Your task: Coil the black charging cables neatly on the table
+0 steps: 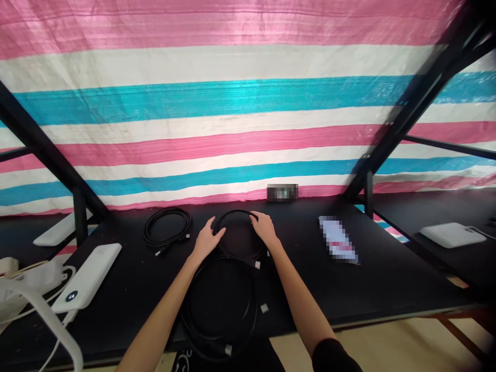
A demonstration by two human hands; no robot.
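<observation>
Both my hands rest on a coiled black cable (238, 235) lying on the black table (380, 279). My left hand (207, 238) grips the coil's left side with curled fingers. My right hand (264, 226) curls over the coil's upper right rim. A larger loose black cable loop (220, 310) with silver plugs lies just in front, between my forearms, reaching the near table edge. Another coiled black cable (167, 230) sits to the left, apart from my hands.
A white power bank (88, 276) with white cords lies at the left. A blurred flat packet (338, 240) lies at the right and a small dark blurred box (282, 192) at the back. Black frame posts (80, 214) rise at both sides before a striped tarp. A white pad (451, 234) sits on the neighbouring table.
</observation>
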